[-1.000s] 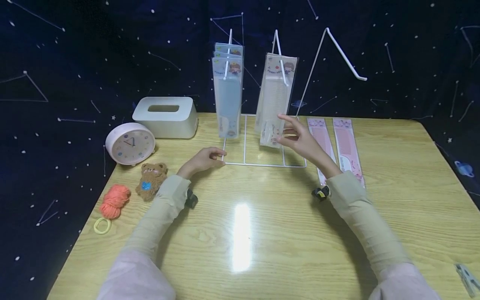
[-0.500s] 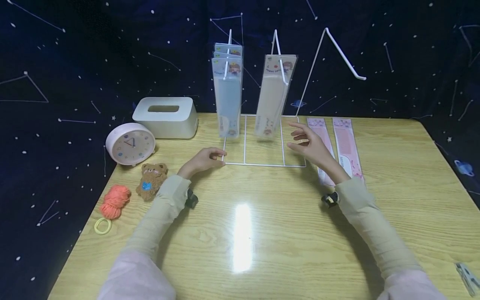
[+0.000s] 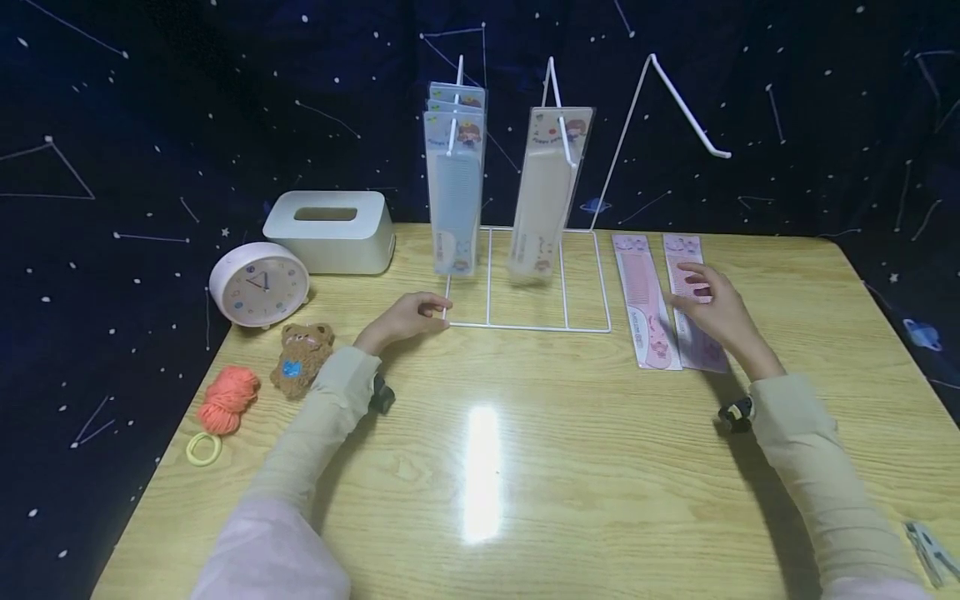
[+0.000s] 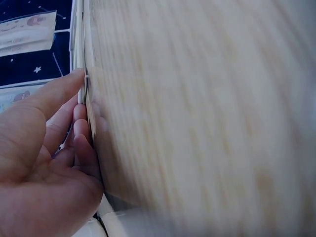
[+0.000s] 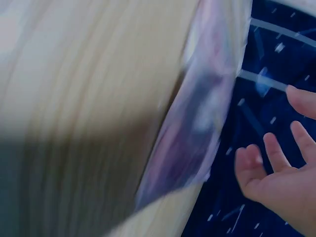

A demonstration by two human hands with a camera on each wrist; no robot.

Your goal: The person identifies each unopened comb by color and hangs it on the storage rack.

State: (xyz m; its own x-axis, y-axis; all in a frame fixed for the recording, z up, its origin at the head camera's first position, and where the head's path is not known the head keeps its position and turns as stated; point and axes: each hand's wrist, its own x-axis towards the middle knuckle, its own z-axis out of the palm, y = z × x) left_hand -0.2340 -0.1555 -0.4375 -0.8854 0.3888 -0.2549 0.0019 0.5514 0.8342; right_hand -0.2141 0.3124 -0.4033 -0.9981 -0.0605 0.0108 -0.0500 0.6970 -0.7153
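Note:
My left hand pinches the front left corner of a white wire display rack, thumb and fingertips at the wire. Blue packaged combs hang in a row on the rack's left hook. From the middle hook hangs a cream packaged comb, and the right hook is bare. Two pink packaged combs lie to the right of the rack: a left one and a right one. Over the right one hovers my right hand, fingers loosely bent and apart, holding nothing.
A white tissue box and a round pink clock stand at the back left. In front of them lie a brown toy bear, coral yarn and a yellow ring. A clip lies near right.
My right hand let go of the cream packaged comb on the middle hook and moved right, over the pink packs. The left hand stays at the rack's corner.

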